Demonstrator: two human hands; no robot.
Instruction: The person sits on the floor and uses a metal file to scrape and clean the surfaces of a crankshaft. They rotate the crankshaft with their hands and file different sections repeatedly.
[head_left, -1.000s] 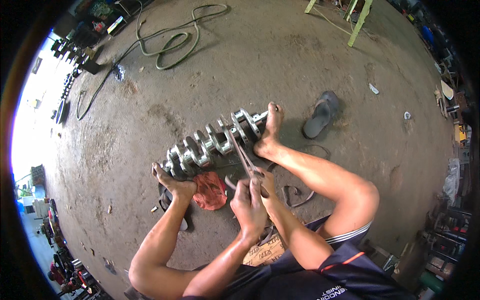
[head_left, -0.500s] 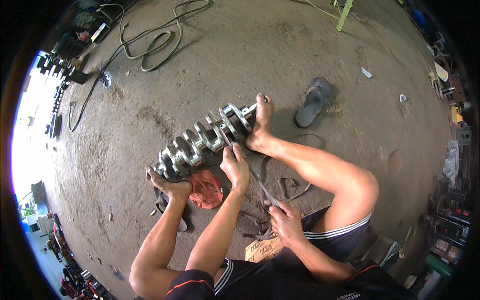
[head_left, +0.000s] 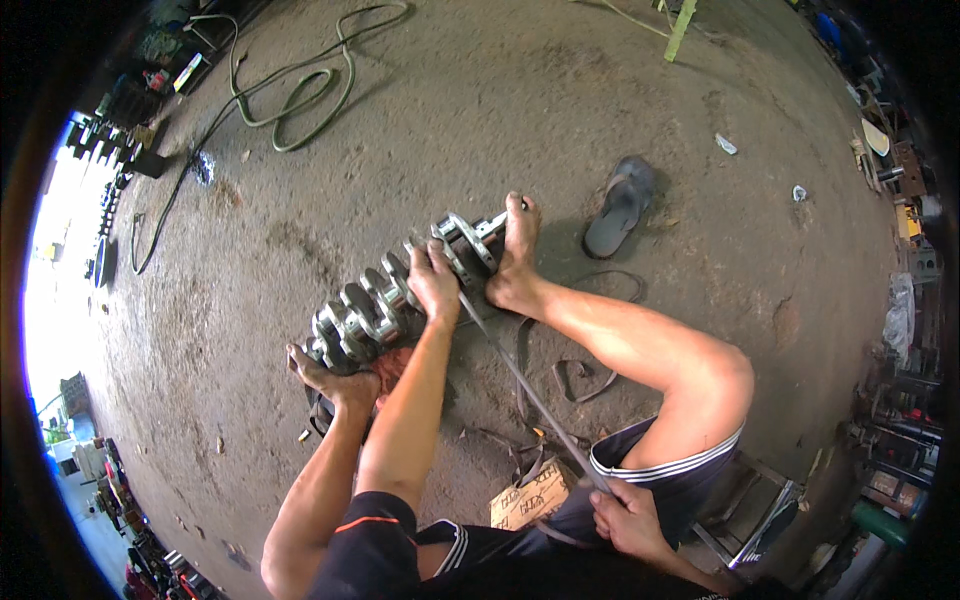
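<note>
A shiny metal crankshaft (head_left: 352,318) lies slanted on the floor, braced between my two bare feet. My left hand (head_left: 433,282) is up against its journals toward the right end, fingers curled around the end of a narrow grey strip. From there the strip (head_left: 530,388) runs taut down to the right. Near my thigh, my right hand (head_left: 628,515) is closed around its other end. How the strip passes around the journal is hidden behind my left hand. A red cloth (head_left: 392,368) shows partly behind my left forearm.
A dark sandal (head_left: 622,208) lies beyond my right foot. Dark strips (head_left: 585,390) curl on the floor near a printed cardboard piece (head_left: 535,496). A green hose (head_left: 340,105) loops at the far left. Machine parts (head_left: 890,440) line the right side.
My left hand has moved up and away to the crankshaft, while my right hand has drawn back toward my body. A longer stretch of the strip now shows on the right-hand side.
</note>
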